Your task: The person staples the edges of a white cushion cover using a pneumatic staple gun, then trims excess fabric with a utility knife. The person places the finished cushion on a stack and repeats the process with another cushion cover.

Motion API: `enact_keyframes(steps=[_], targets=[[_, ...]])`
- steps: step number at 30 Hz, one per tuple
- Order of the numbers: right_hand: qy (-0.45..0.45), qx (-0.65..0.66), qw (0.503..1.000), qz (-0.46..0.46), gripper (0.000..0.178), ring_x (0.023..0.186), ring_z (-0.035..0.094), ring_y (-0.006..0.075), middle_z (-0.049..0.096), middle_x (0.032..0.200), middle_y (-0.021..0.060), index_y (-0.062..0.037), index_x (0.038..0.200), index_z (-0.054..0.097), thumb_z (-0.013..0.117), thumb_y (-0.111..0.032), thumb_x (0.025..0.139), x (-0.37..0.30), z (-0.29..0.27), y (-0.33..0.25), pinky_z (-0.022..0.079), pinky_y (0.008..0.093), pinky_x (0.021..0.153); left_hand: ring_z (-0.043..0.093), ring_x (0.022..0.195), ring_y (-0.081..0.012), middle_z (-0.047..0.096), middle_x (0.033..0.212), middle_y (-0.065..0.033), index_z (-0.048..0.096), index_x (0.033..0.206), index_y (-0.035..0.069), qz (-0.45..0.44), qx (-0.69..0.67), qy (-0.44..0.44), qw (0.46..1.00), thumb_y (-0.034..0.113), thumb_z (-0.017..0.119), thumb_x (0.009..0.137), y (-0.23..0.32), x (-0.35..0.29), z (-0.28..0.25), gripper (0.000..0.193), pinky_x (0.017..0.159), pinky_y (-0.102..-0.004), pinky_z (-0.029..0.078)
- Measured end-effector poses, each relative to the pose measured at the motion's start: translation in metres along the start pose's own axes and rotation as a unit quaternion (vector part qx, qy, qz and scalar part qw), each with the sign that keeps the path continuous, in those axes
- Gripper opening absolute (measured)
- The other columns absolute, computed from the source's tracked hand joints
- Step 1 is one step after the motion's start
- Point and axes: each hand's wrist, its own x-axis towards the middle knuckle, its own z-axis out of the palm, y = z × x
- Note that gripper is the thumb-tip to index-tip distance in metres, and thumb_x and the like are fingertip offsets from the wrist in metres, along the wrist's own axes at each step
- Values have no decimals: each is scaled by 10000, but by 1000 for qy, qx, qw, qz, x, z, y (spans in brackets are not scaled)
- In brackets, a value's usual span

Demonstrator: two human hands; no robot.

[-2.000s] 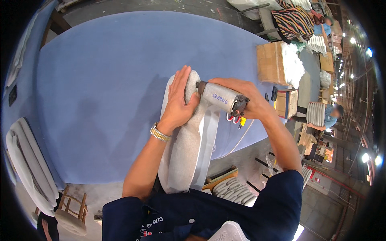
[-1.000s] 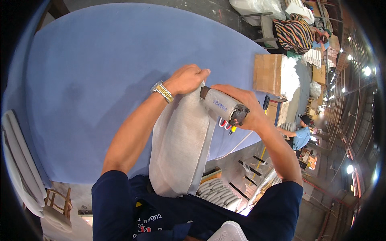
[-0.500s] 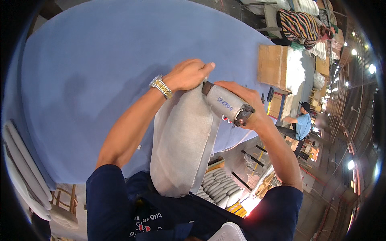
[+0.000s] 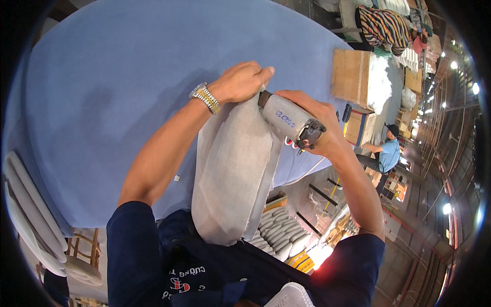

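A padded cushion (image 4: pixel 232 169) in light grey fabric stands on edge between my forearms, its lower end against my shirt. My left hand (image 4: pixel 244 82) is closed on the cushion's far end, pinching the fabric with the thumb out to the right. In my right hand (image 4: pixel 316 120) is a staple gun (image 4: pixel 289 115), a grey-bodied tool with a black end cap. Its dark nose meets the cushion's far edge close to my left fingers. The right fingers wrapped round the gun are partly hidden behind it.
A large blue fabric-covered table (image 4: pixel 117 92) spreads beneath. Grey padded panels (image 4: pixel 36 204) lean at the left. Stacked grey cushions (image 4: pixel 281 233) lie beyond the near right edge. A cardboard box (image 4: pixel 351 77) with white stuffing stands right; two people work farther off.
My hands, with the staple gun and the cushion's far end, sit slightly higher in view. Both grips stay the same.
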Motion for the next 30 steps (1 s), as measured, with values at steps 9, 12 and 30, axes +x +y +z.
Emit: enact_keyframes(steps=[9,12,30], targets=[[56,21,996,-72,687,1007,694,387,718,1189,126,-95,1300,638,813,-69,637,-4,6,11,560,418,895,628,851,-261,681,859,-161,719,865,6,-24,-14,10,1000,543,404,1058,2,-5,-5,652,897,-398,494],[131,41,983,-125,674,1020,694,387,717,1178,156,-71,1313,642,797,-48,658,-14,18,3,555,406,896,637,921,-251,707,952,-149,746,937,18,-24,-6,48,999,561,399,1056,-21,-3,-8,656,954,-387,489],[334,141,907,215,793,1366,466,453,422,1494,286,-49,1535,403,774,-155,843,-114,292,82,440,461,1114,422,1459,-429,368,1579,-337,139,1598,-94,-76,145,206,965,493,764,859,37,-121,45,1132,1193,-438,368]])
